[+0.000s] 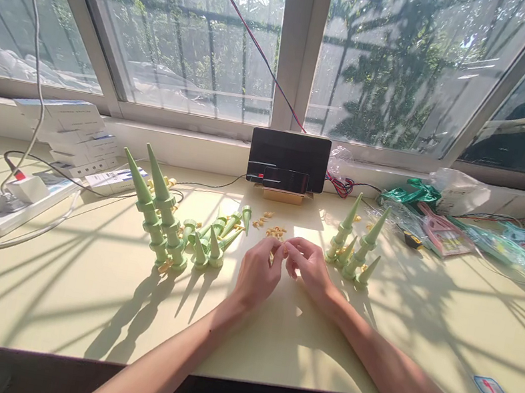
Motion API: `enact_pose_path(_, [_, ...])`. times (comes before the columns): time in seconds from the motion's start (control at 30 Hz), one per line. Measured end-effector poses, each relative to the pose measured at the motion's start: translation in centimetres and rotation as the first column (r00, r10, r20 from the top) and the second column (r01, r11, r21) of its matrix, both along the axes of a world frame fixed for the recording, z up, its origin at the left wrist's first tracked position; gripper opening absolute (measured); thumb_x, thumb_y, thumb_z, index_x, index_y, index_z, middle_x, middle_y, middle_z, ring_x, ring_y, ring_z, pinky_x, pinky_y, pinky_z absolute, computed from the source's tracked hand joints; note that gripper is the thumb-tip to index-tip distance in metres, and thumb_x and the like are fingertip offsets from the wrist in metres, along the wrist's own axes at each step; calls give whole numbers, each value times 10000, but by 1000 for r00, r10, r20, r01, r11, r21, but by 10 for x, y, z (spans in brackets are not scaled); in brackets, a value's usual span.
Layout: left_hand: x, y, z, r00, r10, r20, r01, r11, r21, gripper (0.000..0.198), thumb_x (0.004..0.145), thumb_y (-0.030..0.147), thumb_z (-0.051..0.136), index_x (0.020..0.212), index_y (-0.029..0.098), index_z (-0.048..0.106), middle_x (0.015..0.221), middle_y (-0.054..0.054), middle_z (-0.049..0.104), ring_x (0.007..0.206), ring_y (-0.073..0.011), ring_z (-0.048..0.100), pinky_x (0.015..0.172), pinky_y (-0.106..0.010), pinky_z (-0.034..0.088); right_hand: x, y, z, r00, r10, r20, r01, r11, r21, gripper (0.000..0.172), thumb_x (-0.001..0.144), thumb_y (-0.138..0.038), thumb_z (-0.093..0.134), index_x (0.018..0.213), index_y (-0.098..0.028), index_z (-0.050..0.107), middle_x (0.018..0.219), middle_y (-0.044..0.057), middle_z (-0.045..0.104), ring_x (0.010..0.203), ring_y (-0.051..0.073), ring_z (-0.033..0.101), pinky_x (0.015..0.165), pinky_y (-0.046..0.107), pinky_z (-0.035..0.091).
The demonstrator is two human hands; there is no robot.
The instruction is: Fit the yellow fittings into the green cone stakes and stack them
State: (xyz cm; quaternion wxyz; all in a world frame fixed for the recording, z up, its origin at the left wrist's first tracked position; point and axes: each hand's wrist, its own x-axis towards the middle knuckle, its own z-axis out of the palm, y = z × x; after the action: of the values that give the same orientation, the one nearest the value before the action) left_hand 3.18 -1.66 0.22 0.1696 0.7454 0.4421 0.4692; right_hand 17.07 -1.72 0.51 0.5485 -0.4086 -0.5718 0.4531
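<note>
My left hand (260,265) and my right hand (307,264) meet above the middle of the table, fingertips pinched together. Between them is a small yellow-orange piece (285,251), mostly hidden by the fingers. Just beyond lie several small yellow pieces (276,232) on the tabletop. To the left stand two tall stacks of green ringed parts with pointed cones (158,181). Loose green cones and ringed parts (215,250) are grouped nearer my left hand. Right of my right hand stand more green cone-topped stacks (364,248), with shorter cones (368,273) beside them.
A black tablet (290,154) with a phone (285,180) in front leans at the back by the window. White boxes (73,133) and a power strip (15,214) with cables occupy the left. Plastic bags (450,229) lie at the right. A small sticker (489,387) is near the front edge.
</note>
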Motion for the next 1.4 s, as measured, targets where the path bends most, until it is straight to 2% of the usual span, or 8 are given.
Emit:
enact_pose_path(0.27, [0, 0, 0, 999, 38, 1, -38, 999, 22, 211, 962, 296, 487, 802, 201, 585, 735, 0, 640, 532, -106, 499, 534, -247, 368, 0, 2, 0, 1000, 4, -9, -3, 1000, 13, 330, 852, -494, 629, 776, -173, 620, 653, -20, 568, 408, 79, 455, 427, 251, 358])
enact_pose_path(0.53, [0, -1, 4, 997, 81, 4, -81, 997, 6, 196, 950, 280, 497, 785, 200, 565, 741, 2, 646, 543, -108, 504, 539, -247, 359, 1, 4, -5, 999, 12, -52, -12, 1000, 0, 326, 860, -487, 631, 776, -172, 618, 625, -37, 514, 423, 80, 456, 420, 243, 350])
enact_pose_path(1.0, [-1, 0, 1, 996, 82, -30, -83, 996, -33, 185, 945, 317, 512, 817, 200, 578, 804, -4, 662, 611, -119, 552, 578, -258, 386, -1, 4, -4, 1000, 0, -5, 0, 999, -46, 325, 822, -486, 654, 763, -171, 602, 586, -47, 496, 405, 81, 437, 401, 235, 331])
enact_pose_path(1.4, [0, 0, 2, 996, 73, -42, -76, 995, -63, 183, 938, 317, 512, 810, 201, 572, 786, 0, 648, 608, -122, 541, 576, -261, 382, -1, 4, -7, 999, 23, 34, -23, 1000, 4, 323, 844, -477, 640, 763, -164, 620, 569, -42, 498, 419, 87, 428, 428, 246, 353])
